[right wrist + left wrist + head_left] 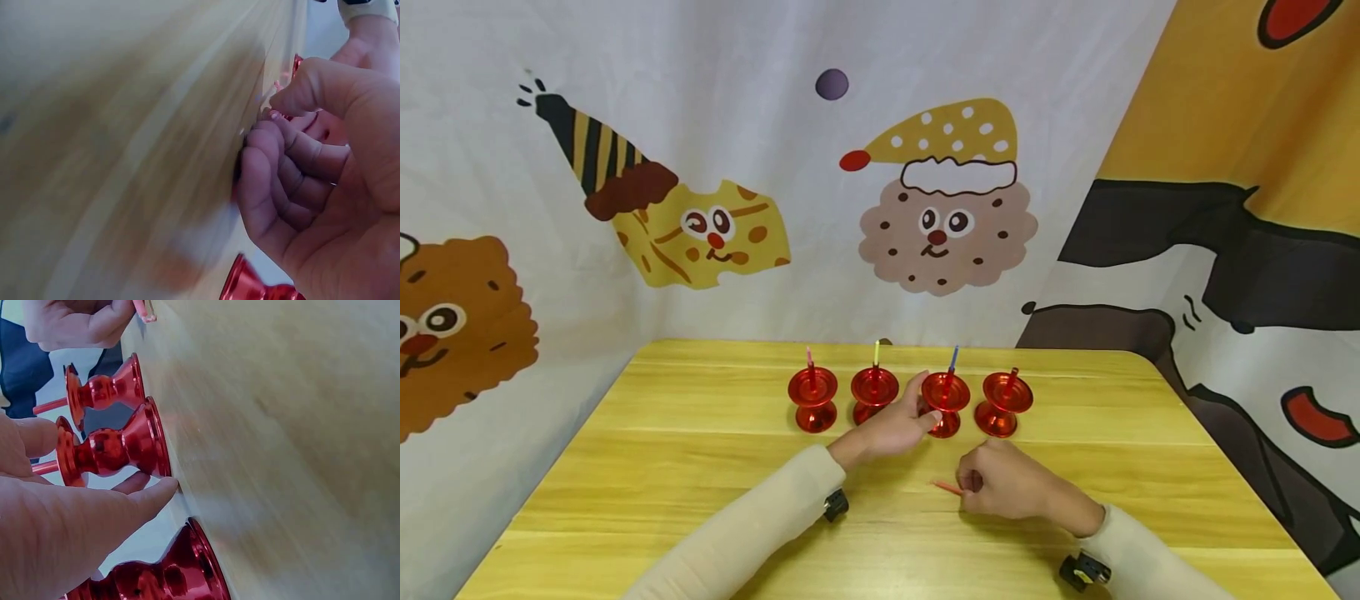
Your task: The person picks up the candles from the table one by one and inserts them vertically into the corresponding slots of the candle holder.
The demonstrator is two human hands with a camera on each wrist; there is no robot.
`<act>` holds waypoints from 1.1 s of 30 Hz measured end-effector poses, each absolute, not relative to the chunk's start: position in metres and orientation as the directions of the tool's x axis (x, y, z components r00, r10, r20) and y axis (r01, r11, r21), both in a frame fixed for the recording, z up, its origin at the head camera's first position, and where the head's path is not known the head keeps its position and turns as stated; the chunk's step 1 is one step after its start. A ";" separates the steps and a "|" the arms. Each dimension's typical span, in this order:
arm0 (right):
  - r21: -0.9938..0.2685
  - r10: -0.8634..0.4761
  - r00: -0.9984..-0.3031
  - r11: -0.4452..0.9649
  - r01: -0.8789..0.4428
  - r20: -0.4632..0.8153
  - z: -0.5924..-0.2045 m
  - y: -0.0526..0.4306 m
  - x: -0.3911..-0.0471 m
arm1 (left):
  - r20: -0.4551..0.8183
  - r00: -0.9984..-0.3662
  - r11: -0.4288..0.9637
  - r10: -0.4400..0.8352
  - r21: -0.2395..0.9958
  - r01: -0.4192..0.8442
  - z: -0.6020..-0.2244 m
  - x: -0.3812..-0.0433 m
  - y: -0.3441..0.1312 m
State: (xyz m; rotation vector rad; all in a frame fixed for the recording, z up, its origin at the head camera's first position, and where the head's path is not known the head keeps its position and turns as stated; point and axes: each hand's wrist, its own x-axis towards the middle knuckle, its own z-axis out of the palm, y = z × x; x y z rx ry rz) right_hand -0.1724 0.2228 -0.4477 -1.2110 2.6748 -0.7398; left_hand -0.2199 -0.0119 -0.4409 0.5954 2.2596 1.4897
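Note:
Several shiny red candle holders stand in a row near the table's far edge. My left hand is at the third candle holder from the left, thumb in front and fingers round its far side. A blue candle stands upright in that holder. Nearer me, my right hand pinches a thin pinkish-red candle low over the table, its free end pointing left. The rightmost candle holder has a bare red socket on top. In the left wrist view, the gripped holder rests on its base.
A pink candle stands in the leftmost candle holder, and a yellow candle in the second candle holder. The wooden table ends at a cartoon-printed cloth behind the row.

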 end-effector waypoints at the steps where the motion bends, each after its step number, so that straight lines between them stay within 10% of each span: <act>1: -0.478 -0.726 -0.680 0.565 -0.673 0.099 -0.448 0.226 -0.173 | -0.069 -0.842 0.358 0.535 0.921 0.152 -0.441 -0.220 -0.012; 33: -0.484 -0.390 -0.798 0.643 -0.593 0.459 -0.408 0.296 -0.190 | -0.009 -0.747 0.438 0.665 0.814 0.381 -0.420 -0.175 0.002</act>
